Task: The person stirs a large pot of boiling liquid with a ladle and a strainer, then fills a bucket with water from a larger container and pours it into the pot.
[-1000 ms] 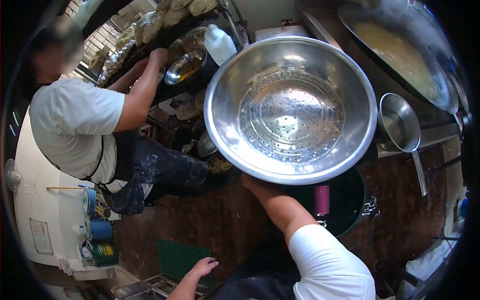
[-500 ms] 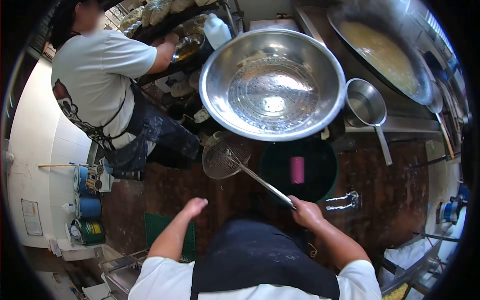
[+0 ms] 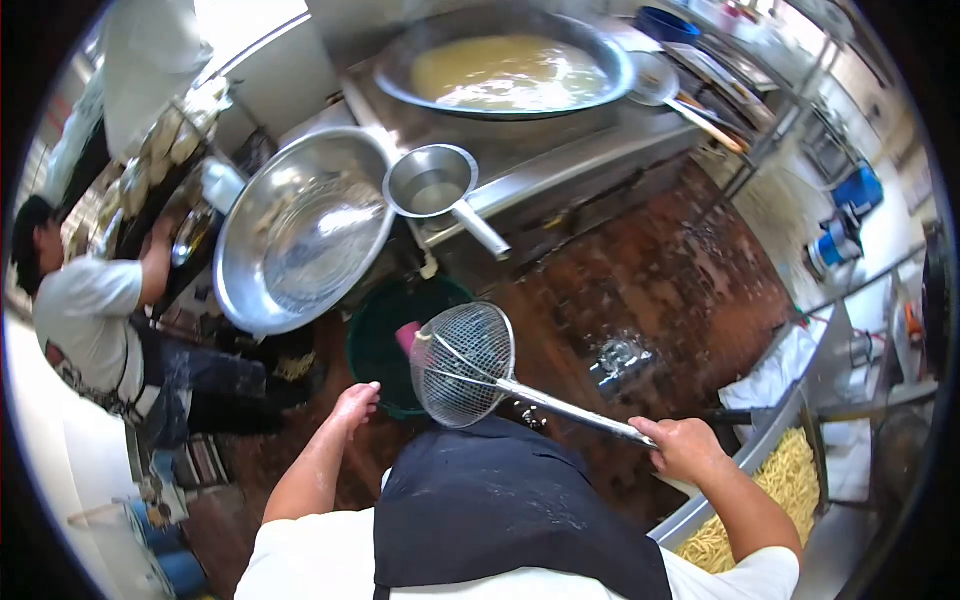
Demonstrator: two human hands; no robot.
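Right hand [image 3: 682, 447] at 4 o'clock gripped the handle of the wire skimmer [image 3: 464, 364], its basket near centre just beside the green bucket [image 3: 385, 335]; left hand [image 3: 354, 405] hung empty, fingers loosely curled, at 7 o'clock.

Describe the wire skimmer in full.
The skimmer is a round, shallow basket of fine metal mesh with a wire rim and crossing support wires, on a long, straight metal handle. It looks empty. The right hand grips the handle's end, holding it level above the dark apron and green bucket.
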